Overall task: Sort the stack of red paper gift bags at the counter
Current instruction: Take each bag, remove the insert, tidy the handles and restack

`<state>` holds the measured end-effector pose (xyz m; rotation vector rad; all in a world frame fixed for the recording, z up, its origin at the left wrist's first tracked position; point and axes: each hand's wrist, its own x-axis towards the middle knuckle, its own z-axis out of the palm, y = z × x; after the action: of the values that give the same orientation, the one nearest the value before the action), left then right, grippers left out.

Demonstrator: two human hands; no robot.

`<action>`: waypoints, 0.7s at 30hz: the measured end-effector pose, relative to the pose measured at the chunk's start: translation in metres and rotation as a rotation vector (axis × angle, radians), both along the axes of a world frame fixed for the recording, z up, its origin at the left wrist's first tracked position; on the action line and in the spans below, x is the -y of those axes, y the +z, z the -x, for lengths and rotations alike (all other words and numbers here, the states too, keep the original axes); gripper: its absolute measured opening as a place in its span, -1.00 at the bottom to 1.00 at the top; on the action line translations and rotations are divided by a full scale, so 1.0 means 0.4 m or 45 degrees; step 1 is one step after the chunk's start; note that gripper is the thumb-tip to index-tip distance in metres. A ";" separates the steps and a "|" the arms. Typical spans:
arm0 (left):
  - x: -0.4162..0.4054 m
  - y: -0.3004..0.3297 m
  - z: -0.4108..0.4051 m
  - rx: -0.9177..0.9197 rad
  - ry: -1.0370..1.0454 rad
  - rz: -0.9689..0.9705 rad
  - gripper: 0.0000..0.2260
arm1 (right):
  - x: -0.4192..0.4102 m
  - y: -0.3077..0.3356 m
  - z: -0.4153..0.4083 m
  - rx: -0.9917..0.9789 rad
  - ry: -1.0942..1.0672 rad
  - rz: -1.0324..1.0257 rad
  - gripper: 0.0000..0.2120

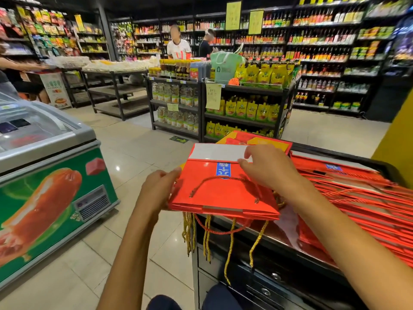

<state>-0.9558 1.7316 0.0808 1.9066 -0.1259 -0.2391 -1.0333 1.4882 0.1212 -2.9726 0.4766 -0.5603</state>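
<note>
Blurred white characters on blue label (223,169) of top red bag (223,189); nothing legible.

Overhead shop lighting is glaring off the tiled floor (117,168) and freezer lid (33,126); far shelves (312,41) are blurring, and the wide lens is bending the edges.

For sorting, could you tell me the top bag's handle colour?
Red cord handle, clearest in the head view.
</note>
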 end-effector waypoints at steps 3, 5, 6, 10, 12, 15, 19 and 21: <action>0.040 0.016 -0.038 0.065 -0.069 -0.246 -0.63 | -0.017 -0.008 0.011 -0.198 -0.159 0.063 -0.65; 0.060 0.015 -0.040 0.089 -0.139 -0.326 -0.65 | -0.023 -0.018 0.013 -0.268 -0.196 0.015 -0.64; 0.065 0.012 -0.035 0.100 -0.163 -0.335 -0.68 | -0.023 -0.023 0.014 -0.278 -0.209 -0.017 -0.63; 0.057 -0.006 -0.009 0.174 -0.114 -0.199 -0.75 | -0.016 -0.024 0.031 -0.206 -0.250 -0.080 -0.64; 0.056 0.009 -0.005 0.243 -0.065 -0.151 -0.77 | -0.014 -0.002 0.044 -0.152 -0.247 -0.091 -0.60; 0.075 0.072 -0.019 0.317 -0.036 -0.057 -0.75 | 0.013 0.060 0.049 -0.024 -0.212 -0.224 -0.59; 0.170 0.165 -0.038 0.467 -0.122 -0.015 -0.69 | 0.101 0.168 0.071 0.115 -0.267 -0.476 -0.56; 0.258 0.199 -0.030 0.496 -0.195 0.011 -0.66 | 0.158 0.215 0.108 0.155 -0.320 -0.532 -0.59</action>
<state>-0.9438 1.6285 0.1603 1.9180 -0.5339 0.0338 -1.0764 1.4251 0.2070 -2.4844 0.8451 -0.5749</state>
